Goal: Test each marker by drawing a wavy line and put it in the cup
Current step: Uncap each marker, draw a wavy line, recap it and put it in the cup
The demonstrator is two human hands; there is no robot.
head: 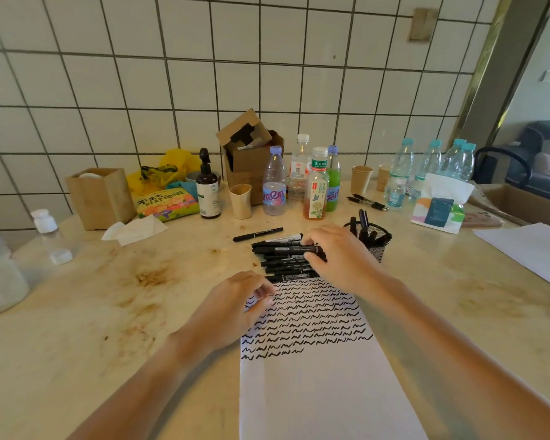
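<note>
Markers (285, 258) are lying stacked at the paper's (315, 376) 12 o'clock edge; the right hand (337, 252) is pinching the top one, hiding their ends. The left hand (235, 300), fingers curling loosely, is resting on the paper. The cup (370, 239) is standing at 3 o'clock, partly hidden.

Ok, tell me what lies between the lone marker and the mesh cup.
In the head view, the marker pile and the right hand gripping one lie between lone marker and mesh cup.

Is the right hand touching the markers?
Touching. The head view shows the right hand with fingers and thumb curled round a marker atop the pile, no gap visible.
</note>
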